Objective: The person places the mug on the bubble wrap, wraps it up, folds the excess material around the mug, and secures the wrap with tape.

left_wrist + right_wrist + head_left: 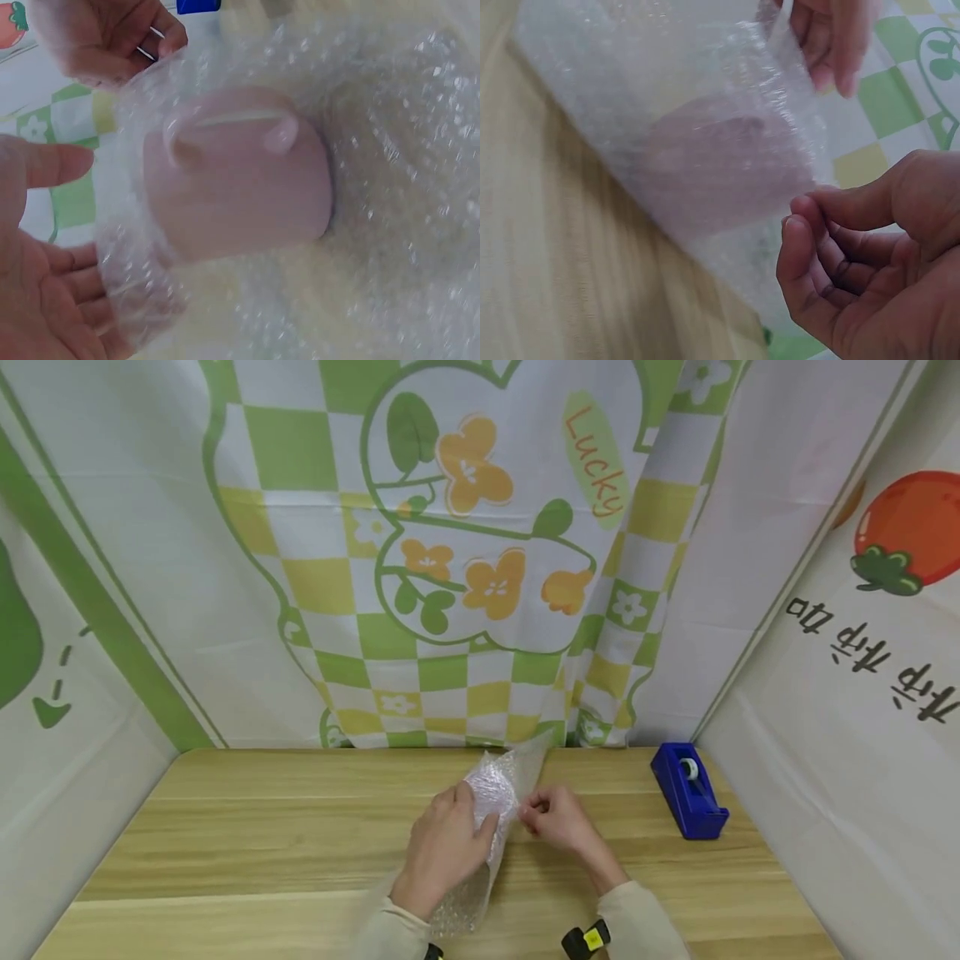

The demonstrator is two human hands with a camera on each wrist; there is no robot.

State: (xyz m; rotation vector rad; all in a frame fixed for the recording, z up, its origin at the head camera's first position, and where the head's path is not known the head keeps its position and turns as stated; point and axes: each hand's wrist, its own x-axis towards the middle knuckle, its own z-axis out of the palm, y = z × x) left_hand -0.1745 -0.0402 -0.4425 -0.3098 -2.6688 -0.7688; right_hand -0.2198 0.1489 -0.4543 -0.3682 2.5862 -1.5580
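A pink mug (pixel 240 199) with a looped handle lies inside clear bubble wrap (pixel 397 157), seen through it in the left wrist view. My left hand (pixel 446 843) lies along the left side of the wrap. Its fingers (pixel 82 289) are fairly straight and touch the wrap, while the thumb (pixel 64 163) stands apart from them. On the other side, my right hand (pixel 558 817) pinches the edge of the wrap between thumb and forefinger, as the right wrist view shows close to the covered mug (pixel 712 169). One end of the wrap points toward the back of the table.
A blue tape dispenser (pixel 688 793) with a roll of tape stands on the wooden table (pixel 247 843), at the right. Behind the table hangs a green and yellow checked cloth (pixel 442 677); printed white sheets (pixel 847 727) line the sides.
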